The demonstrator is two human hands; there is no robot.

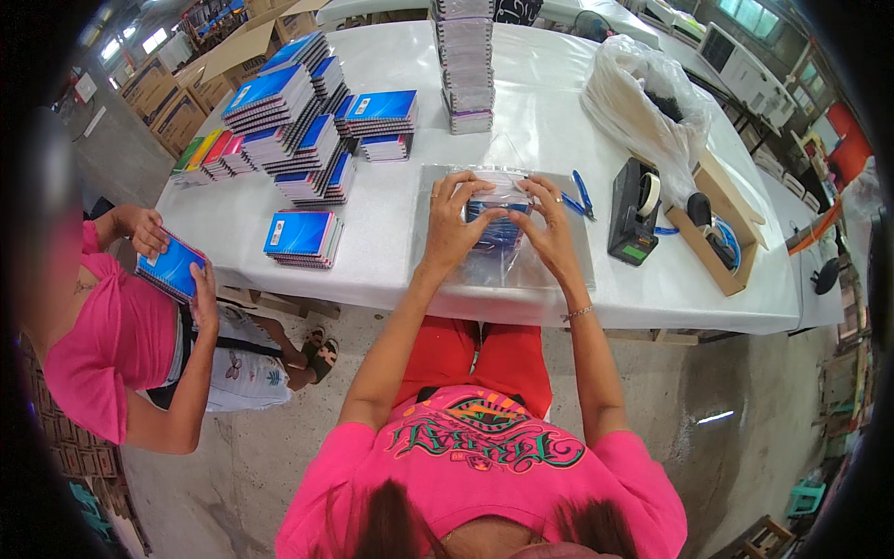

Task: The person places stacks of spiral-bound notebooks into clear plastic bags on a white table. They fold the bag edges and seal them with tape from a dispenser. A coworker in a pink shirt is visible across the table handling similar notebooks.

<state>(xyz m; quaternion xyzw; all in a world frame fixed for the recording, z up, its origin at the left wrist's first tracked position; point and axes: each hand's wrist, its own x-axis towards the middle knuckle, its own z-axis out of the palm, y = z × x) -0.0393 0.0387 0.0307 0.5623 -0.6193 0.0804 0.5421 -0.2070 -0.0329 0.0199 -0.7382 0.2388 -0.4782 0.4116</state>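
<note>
In front of me a clear plastic bag (503, 240) with blue spiral notebooks inside lies on a grey mat (433, 265). My left hand (454, 224) grips the bag from its left side, fingers curled over its far end and thumb pressed on top. My right hand (549, 224) does the same on the right, its thumb tip close to the left one. How many notebooks are inside cannot be made out through the shiny plastic. Just right of my right hand lie blue-handled nippers (579, 196).
A tall stack of wrapped notebooks (466, 70) stands beyond my hands. Piles of blue notebooks (298, 233) fill the left side. Rightward are a tape dispenser (635, 212), an open cardboard box (717, 238) and a plastic bag (643, 98). At left, a co-worker holds a blue notebook (172, 265).
</note>
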